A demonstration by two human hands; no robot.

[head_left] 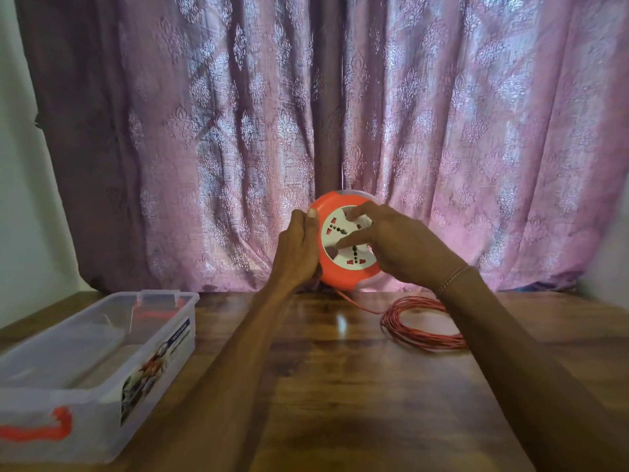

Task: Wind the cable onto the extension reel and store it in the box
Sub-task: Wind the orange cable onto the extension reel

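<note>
The right hand (391,247) has its fingers spread apart and laid on the white socket face of the extension reel (343,243), two fingertips pressed against the disc rather than closed round anything; that placing reads as a turning grip, the fingertips pushing the inner face round so the drum draws cable in. Across the reel from those fingers, the left hand (299,253) is clamped on the orange rim, thumb over the front edge and the other fingers wrapped behind out of sight, which would serve to steady the housing while the face turns. The reel is held on edge in the air between the two hands, above the far side of the table (323,386), its round face turned toward the wearer and slightly to the left, so the axle runs roughly from the wearer out toward the curtain (476,114) and the disc stands near upright. Below the right fingers a single strand of cable (425,321) drops from the reel's lower edge and runs to a loose coil lying flat on the wood, under the right wrist, which wears a thin bracelet (454,277). Most of the cable appears unwound, so I judge the winding barely begun. Well to the left of the left hand, the clear box (102,335) sits open on the table with its orange latches showing, ready to receive the reel.
</note>
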